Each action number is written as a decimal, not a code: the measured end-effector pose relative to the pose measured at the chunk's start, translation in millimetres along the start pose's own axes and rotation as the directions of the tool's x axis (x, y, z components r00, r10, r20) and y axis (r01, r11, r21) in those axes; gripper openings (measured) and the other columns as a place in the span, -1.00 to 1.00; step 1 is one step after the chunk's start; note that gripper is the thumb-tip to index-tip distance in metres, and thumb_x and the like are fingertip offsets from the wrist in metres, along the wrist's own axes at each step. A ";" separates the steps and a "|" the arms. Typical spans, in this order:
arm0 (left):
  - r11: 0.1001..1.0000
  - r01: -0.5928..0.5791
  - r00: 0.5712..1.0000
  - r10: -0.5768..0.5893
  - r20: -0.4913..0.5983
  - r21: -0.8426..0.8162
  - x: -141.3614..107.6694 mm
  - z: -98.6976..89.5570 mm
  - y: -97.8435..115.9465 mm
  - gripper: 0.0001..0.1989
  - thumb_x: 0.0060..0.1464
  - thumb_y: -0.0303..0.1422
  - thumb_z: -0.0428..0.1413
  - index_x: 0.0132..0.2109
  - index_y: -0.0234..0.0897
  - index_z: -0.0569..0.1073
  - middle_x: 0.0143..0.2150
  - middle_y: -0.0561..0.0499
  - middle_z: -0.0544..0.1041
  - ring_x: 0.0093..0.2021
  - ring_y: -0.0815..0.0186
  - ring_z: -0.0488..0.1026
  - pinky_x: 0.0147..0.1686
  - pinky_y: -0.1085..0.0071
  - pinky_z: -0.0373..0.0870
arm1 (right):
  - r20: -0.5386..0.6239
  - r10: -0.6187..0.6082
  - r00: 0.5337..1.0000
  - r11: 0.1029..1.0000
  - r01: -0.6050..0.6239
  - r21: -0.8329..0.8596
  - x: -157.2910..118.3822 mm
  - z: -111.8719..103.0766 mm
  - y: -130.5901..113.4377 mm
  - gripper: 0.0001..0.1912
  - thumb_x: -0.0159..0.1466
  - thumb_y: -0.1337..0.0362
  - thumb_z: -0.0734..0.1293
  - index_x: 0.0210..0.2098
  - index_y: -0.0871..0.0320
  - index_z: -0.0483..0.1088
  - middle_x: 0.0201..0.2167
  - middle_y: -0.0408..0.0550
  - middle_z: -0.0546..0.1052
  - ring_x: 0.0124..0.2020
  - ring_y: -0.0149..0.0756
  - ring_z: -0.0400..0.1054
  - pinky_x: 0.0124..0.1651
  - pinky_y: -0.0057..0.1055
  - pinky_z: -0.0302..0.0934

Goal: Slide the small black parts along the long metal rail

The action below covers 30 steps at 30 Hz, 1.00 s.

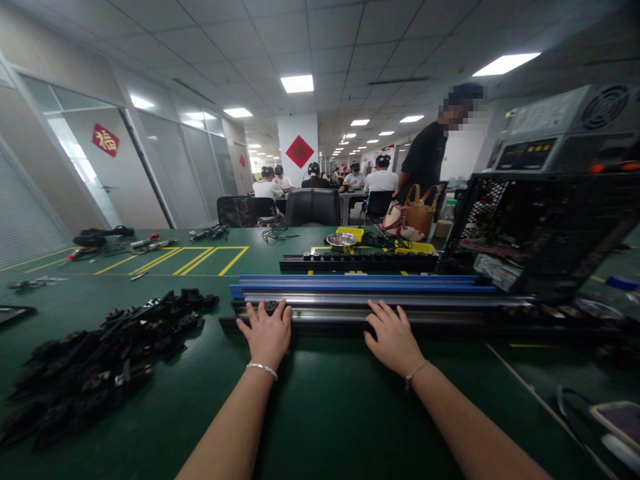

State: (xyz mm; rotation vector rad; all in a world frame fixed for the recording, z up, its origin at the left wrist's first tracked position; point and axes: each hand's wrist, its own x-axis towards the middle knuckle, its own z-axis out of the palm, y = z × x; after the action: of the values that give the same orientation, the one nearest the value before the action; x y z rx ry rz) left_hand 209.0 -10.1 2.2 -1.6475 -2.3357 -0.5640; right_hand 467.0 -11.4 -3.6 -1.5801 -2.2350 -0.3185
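Observation:
My left hand (pixel 267 333) rests with spread fingers on the near edge of a long black rail (pixel 325 327), close to its left end. A small dark round part (pixel 271 307) shows between its fingers. Farther right along the same rail lies my right hand (pixel 393 337), fingers apart and reaching over the edge. Silver metal strips (pixel 330 300) run along the rail, and blue rails (pixel 350 287) lie just behind them. Whether the fingertips press on the strips is hard to tell.
A pile of black parts (pixel 100 360) spreads at left. Behind the rails are a black strip with small parts (pixel 360 263), a metal bowl (pixel 342 240) and yellow trays (pixel 350 233). An open computer case (pixel 545 227) stands at right. A person (pixel 425 157) stands beyond the table.

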 end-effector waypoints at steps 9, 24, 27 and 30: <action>1.000 0.015 1.000 -0.015 -0.024 0.012 2.3 3.8 -7.3 -0.54 0.18 -0.05 -0.27 0.13 0.11 0.28 0.21 -0.15 0.22 0.26 -0.16 -0.07 0.06 -0.24 -0.08 | 0.006 -0.001 1.000 1.000 0.001 0.009 0.3 0.5 1.0 -0.76 0.16 0.23 0.17 -0.23 0.12 0.39 0.17 0.01 0.25 0.20 -0.04 0.01 0.20 0.04 -0.23; 0.999 0.043 0.999 -0.043 0.020 0.014 4.4 -1.1 -8.4 -0.54 0.18 -0.05 -0.28 0.14 0.10 0.26 0.22 -0.11 0.21 0.27 -0.12 -0.11 0.09 -0.22 -0.10 | 0.021 0.007 1.000 1.000 -0.008 0.029 0.6 -1.3 0.9 -0.77 0.16 0.24 0.17 -0.24 0.11 0.39 0.17 0.01 0.25 0.21 -0.05 0.00 0.20 0.06 -0.24; 0.999 0.041 0.999 -0.041 0.013 0.003 5.0 -0.5 -9.3 -0.54 0.18 -0.06 -0.28 0.14 0.10 0.27 0.22 -0.12 0.21 0.27 -0.13 -0.10 0.09 -0.22 -0.10 | 0.017 0.002 1.000 1.000 -0.003 0.024 0.5 -0.6 0.9 -0.76 0.16 0.23 0.17 -0.23 0.12 0.39 0.17 0.01 0.25 0.21 -0.05 0.01 0.20 0.05 -0.24; 0.999 0.044 0.999 -0.044 -0.014 0.000 5.5 1.0 -11.0 -0.55 0.18 -0.06 -0.25 0.12 0.10 0.30 0.21 -0.13 0.23 0.27 -0.13 -0.08 0.08 -0.22 -0.09 | 0.008 0.001 1.000 1.000 -0.001 0.013 0.3 0.1 0.9 -0.77 0.16 0.24 0.18 -0.23 0.13 0.38 0.17 0.01 0.25 0.21 -0.05 0.01 0.20 0.04 -0.24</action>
State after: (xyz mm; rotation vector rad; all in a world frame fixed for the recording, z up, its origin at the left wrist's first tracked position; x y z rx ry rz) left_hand 196.9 -8.2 1.6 -1.5913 -2.3672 -0.5822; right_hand 467.7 -10.8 -3.6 -1.5784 -2.2381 -0.2973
